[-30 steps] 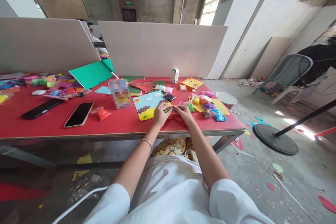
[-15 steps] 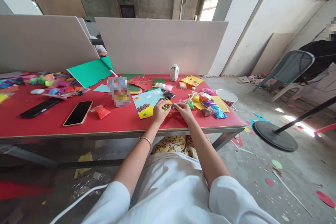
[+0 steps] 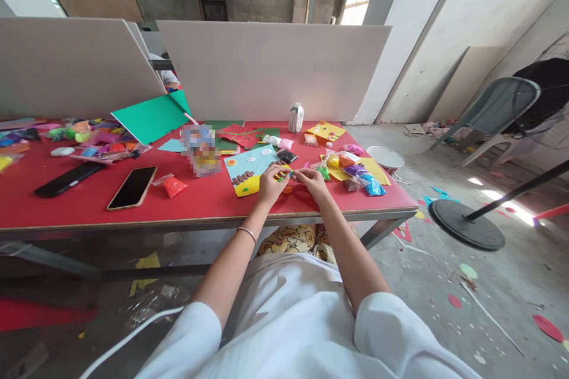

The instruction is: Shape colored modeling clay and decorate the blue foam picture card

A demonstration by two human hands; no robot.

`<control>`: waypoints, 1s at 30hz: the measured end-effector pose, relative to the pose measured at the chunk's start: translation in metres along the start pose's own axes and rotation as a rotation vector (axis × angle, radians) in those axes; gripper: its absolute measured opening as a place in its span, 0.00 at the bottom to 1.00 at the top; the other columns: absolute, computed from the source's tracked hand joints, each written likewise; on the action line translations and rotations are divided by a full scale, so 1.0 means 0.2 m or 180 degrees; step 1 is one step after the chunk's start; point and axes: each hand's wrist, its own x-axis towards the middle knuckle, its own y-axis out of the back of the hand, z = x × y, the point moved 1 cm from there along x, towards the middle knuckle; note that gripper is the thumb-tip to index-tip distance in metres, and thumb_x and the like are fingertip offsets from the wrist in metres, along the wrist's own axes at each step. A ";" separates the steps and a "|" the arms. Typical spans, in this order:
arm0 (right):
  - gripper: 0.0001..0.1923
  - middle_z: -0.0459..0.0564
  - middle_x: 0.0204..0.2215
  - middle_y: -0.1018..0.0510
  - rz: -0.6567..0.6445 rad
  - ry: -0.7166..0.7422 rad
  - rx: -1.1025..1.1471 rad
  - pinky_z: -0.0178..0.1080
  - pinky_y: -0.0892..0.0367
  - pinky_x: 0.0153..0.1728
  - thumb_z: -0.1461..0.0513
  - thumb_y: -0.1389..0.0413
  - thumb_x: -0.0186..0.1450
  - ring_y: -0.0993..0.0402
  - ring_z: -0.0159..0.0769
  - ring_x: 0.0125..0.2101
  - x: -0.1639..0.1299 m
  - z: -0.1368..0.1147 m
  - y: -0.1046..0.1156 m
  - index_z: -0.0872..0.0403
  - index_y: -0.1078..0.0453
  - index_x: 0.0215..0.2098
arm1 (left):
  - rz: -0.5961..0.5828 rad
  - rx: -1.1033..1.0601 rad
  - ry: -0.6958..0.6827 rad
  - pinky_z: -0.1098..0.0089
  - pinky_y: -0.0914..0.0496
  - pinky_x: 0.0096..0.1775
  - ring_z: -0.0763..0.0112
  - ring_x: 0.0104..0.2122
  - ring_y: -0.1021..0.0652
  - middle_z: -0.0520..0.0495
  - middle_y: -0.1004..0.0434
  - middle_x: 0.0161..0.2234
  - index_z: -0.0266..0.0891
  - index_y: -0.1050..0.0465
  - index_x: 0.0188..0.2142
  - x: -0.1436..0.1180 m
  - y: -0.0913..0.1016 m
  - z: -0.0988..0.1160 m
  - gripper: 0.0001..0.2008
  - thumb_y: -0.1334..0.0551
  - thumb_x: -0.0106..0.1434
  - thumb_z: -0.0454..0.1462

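Clay (image 3: 288, 174), a small green bit at frame centre, is pinched between left hand (image 3: 272, 183) and right hand (image 3: 312, 181); knead gently, low over the table (image 3: 204, 204).

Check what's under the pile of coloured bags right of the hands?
A yellow sheet lies under the coloured bags, on the red table. Its corners show; the middle is covered, so anything else beneath is hidden.
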 end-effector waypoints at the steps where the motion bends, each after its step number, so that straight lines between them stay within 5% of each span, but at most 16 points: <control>1: 0.23 0.50 0.24 0.20 0.0009 0.0009 -0.0001 0.40 0.29 0.37 0.44 0.36 0.47 0.24 0.38 0.30 0.00 0.00 0.00 0.54 0.24 0.27 | -0.0026 -0.0011 -0.0011 0.73 0.27 0.34 0.73 0.33 0.23 0.48 0.22 0.35 0.41 0.23 0.35 0.00 0.00 0.00 0.07 0.37 0.57 0.30; 23: 0.21 0.46 0.25 0.22 -0.0096 0.0177 -0.0027 0.37 0.32 0.34 0.44 0.37 0.50 0.27 0.35 0.29 0.02 0.04 0.02 0.53 0.24 0.29 | -0.0201 0.0008 -0.0085 0.69 0.26 0.42 0.70 0.39 0.22 0.47 0.23 0.37 0.43 0.21 0.37 -0.01 -0.01 0.01 0.10 0.35 0.57 0.30; 30: 0.22 0.48 0.25 0.21 -0.0216 0.0104 -0.0114 0.38 0.31 0.37 0.43 0.40 0.54 0.27 0.36 0.29 0.00 -0.01 0.00 0.54 0.24 0.27 | -0.0042 -0.0009 0.0023 0.72 0.26 0.36 0.72 0.34 0.22 0.47 0.23 0.36 0.41 0.22 0.35 0.00 0.00 0.00 0.09 0.36 0.56 0.28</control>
